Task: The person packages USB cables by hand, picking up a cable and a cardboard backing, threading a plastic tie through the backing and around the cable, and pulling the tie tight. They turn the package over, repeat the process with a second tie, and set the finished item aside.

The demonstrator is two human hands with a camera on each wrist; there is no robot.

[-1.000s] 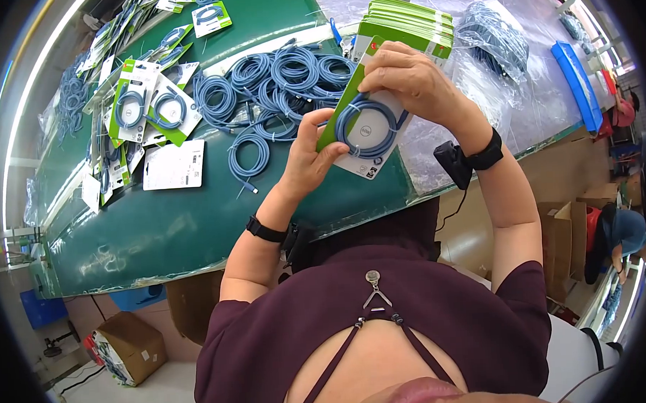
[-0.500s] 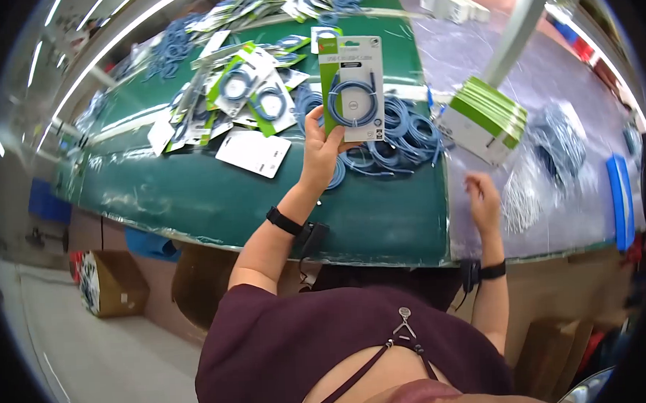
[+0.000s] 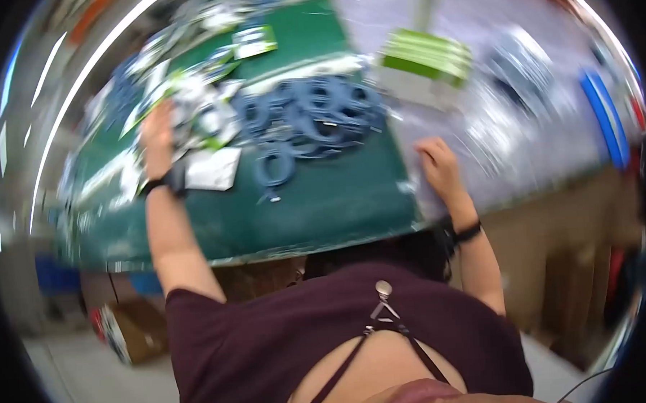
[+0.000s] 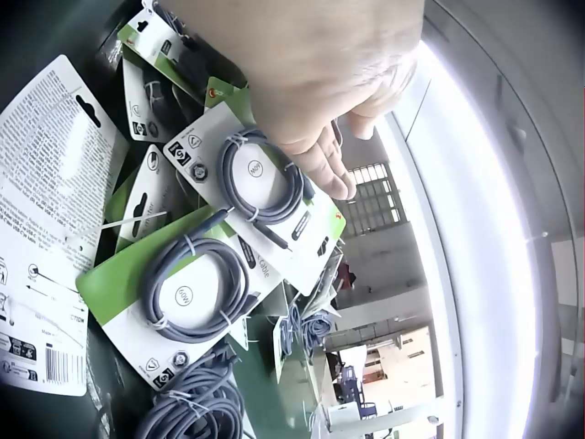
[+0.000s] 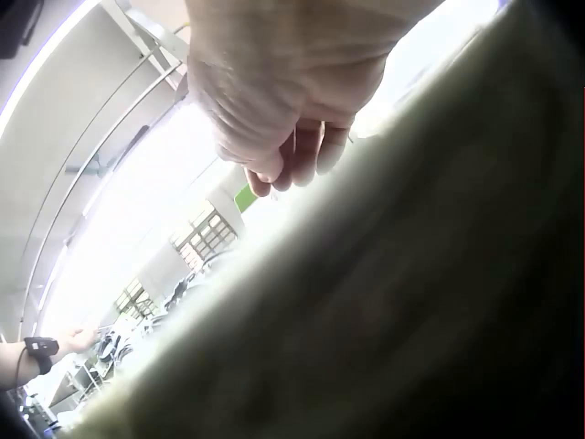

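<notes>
My left hand (image 3: 158, 133) reaches over the heap of carded cables (image 3: 215, 120) at the left of the green table, blurred in the head view. In the left wrist view its fingers are relaxed above a white-and-green card with a coiled blue cable (image 4: 227, 187); nothing shows in their grip. A second carded cable (image 4: 151, 283) lies below it, beside a card turned printed side up (image 4: 41, 219). My right hand (image 3: 443, 169) is over the lilac covering near the front edge, fingers loosely curled, no object visible in them.
Loose blue cable coils (image 3: 312, 108) lie mid-table. A stack of green-edged cards (image 3: 426, 56) stands right of them, with a plastic-wrapped cable bundle (image 3: 520, 63), white ties (image 3: 490, 147) and a blue strip (image 3: 605, 117) further right. A cardboard box (image 3: 138, 332) sits on the floor.
The left hand held a carded cable up over the table and has since swung left to the heap, with that card gone from its grip. The right hand has left the card and come down right.
</notes>
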